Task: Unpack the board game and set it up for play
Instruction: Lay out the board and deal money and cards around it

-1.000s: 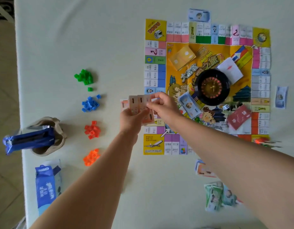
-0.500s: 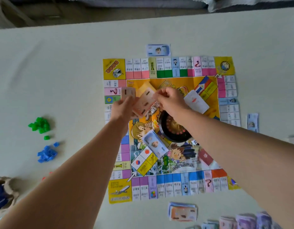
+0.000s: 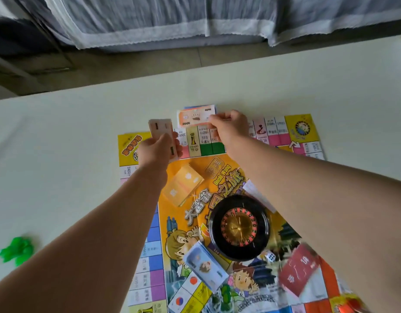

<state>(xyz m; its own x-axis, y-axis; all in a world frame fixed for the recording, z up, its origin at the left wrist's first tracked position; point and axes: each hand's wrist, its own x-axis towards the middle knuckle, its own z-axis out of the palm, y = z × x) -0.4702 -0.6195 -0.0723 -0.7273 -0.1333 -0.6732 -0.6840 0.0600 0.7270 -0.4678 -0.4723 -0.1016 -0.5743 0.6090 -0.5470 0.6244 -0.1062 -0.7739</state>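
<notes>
Dealing out play money, by the look of it. Gripping a stack of banknotes (image 3: 160, 129) in the left hand (image 3: 157, 150), fingers curled round it, above the far left corner of the board (image 3: 217, 175). Pinching a single orange banknote (image 3: 194, 119) between thumb and fingers of the right hand (image 3: 229, 131), at the board's far edge, right over a blue note (image 3: 200, 107) lying on the counter (image 3: 59, 154) just beyond that edge. Cannot tell whether already touching the blue note or hovering just above.

Well along, judging from the layout. Done, as far as can be seen:
- unfolding the board flat on the counter;
- setting the roulette wheel (image 3: 239, 227) near the middle, with a white die (image 3: 270, 256) just beside it on the near side;
- putting an orange card deck (image 3: 183, 187) to the far left of the wheel and a red card deck (image 3: 301, 272) to the near right, the latter blurred;
- heaping green pieces (image 3: 16, 248) on the counter at near left, well apart from the board.

Also lying on the board, just near of the wheel: a pale blue bill (image 3: 205, 266), purpose unclear.

Left to do, probably: laying the orange banknote down on the far pile, working through the rest of the stack in the left hand, and putting out player tokens, none to be made out here. Cannot say anything of the board's near edge, mostly hidden behind both forearms.
</notes>
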